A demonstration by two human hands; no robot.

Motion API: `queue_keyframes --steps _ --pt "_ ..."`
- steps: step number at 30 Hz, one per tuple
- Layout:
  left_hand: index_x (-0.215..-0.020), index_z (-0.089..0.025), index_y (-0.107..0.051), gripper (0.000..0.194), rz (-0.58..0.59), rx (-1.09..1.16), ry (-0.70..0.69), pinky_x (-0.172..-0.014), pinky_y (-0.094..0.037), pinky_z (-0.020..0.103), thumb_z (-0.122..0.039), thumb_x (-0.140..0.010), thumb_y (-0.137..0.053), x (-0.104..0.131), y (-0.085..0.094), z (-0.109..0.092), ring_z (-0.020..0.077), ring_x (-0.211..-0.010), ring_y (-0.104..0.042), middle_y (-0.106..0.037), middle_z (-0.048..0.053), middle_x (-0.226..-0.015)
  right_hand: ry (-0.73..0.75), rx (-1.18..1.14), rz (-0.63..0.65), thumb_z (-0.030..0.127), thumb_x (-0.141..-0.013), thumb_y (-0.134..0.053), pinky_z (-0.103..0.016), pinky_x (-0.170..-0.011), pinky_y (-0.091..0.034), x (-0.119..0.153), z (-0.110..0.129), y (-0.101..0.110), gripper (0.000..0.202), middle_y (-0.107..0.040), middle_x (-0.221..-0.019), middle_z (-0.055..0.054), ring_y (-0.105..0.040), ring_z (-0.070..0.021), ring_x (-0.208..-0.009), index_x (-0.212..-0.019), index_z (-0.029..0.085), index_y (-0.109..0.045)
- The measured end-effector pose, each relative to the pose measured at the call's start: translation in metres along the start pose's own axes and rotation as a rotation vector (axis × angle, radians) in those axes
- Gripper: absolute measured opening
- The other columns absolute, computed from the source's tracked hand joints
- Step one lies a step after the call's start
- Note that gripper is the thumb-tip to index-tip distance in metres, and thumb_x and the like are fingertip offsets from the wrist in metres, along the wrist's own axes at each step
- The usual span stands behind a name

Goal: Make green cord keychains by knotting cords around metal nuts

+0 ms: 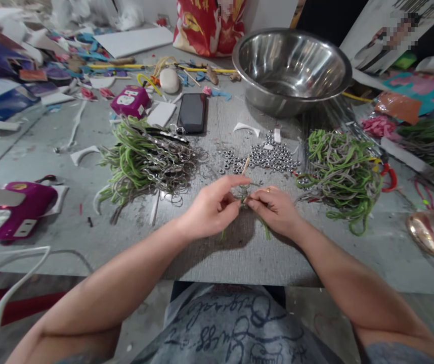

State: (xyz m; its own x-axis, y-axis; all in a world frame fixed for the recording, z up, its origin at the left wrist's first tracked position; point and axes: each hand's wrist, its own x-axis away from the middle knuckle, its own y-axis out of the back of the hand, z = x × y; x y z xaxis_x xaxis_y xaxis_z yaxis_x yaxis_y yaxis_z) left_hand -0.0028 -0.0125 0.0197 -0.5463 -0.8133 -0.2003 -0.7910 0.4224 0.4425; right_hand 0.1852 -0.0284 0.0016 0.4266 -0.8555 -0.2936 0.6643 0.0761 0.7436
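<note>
My left hand [219, 205] and my right hand [272, 207] meet over the front of the table, fingertips pinched close together. Between them is a green and grey cord [266, 231], its ends hanging below the fingers. A thin wooden stick [246, 166] pokes up beyond my left index finger; whether it is gripped is unclear. Just past the hands lie many small silver rings or nuts [273, 156]. To the left sits a bundle of green cords with metal pieces and wire loops [144, 156]. A heap of green and grey cords [344, 172] lies to the right.
A steel basin [293, 71] stands at the back, beside a red bag [207, 25]. A phone [192, 114] lies behind the left bundle. Purple devices [15, 210] are at the left, with scraps behind. Red-handled scissors [388, 177] lie near the right heap.
</note>
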Motion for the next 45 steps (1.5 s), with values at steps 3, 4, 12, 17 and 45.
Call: queue_keyframes --steps 3,4,12,17,45 --pt "-0.108 -0.014 -0.053 0.032 0.063 -0.168 -0.178 -0.059 -0.047 0.019 -0.008 -0.077 -0.045 0.0 -0.005 0.006 0.0066 -0.065 -0.058 -0.064 0.005 -0.095 0.024 -0.019 -0.009 0.035 -0.092 -0.041 -0.027 -0.063 -0.033 0.0 0.0 0.0 0.033 -0.058 -0.061 0.001 -0.052 -0.0119 -0.059 -0.067 0.018 -0.054" --pt "-0.106 -0.014 -0.054 0.029 0.055 -0.223 -0.208 -0.062 -0.048 0.019 -0.008 -0.079 -0.046 -0.001 -0.007 0.009 0.0079 -0.07 -0.059 -0.065 0.005 -0.094 0.029 -0.025 -0.006 0.036 -0.092 -0.04 -0.027 -0.063 -0.032 0.0 0.0 0.0 0.033 -0.058 -0.06 0.002 -0.052 -0.0117 -0.059 -0.067 0.019 -0.053" --pt "-0.086 -0.013 -0.06 0.016 -0.038 -0.441 -0.292 -0.062 -0.047 0.018 -0.018 -0.089 -0.045 -0.003 -0.009 0.016 0.0083 -0.067 -0.061 -0.065 0.002 -0.075 0.03 -0.02 0.026 0.038 -0.094 -0.035 -0.027 -0.065 -0.032 0.0 0.002 0.002 0.037 -0.057 -0.061 0.002 -0.051 -0.0116 -0.06 -0.069 0.018 -0.053" --pt "-0.083 -0.014 -0.06 0.021 -0.022 -0.516 -0.307 -0.056 -0.044 0.018 -0.021 -0.09 -0.042 -0.002 -0.007 0.018 0.0082 -0.06 -0.058 -0.063 0.001 -0.071 0.023 0.015 0.068 0.036 -0.092 -0.04 -0.028 -0.069 -0.032 0.0 -0.001 0.008 0.03 -0.062 -0.067 0.0 -0.054 -0.0131 -0.064 -0.077 0.018 -0.059" --pt "-0.084 -0.017 -0.063 0.021 0.345 -0.742 0.001 -0.06 -0.046 0.024 -0.021 -0.086 -0.043 -0.008 -0.01 0.014 0.0135 -0.07 -0.059 -0.058 0.004 -0.086 0.038 0.277 0.266 0.026 -0.089 -0.047 -0.03 -0.072 -0.031 -0.001 -0.009 0.009 0.021 -0.064 -0.074 -0.004 -0.057 -0.0175 -0.075 -0.08 0.017 -0.064"
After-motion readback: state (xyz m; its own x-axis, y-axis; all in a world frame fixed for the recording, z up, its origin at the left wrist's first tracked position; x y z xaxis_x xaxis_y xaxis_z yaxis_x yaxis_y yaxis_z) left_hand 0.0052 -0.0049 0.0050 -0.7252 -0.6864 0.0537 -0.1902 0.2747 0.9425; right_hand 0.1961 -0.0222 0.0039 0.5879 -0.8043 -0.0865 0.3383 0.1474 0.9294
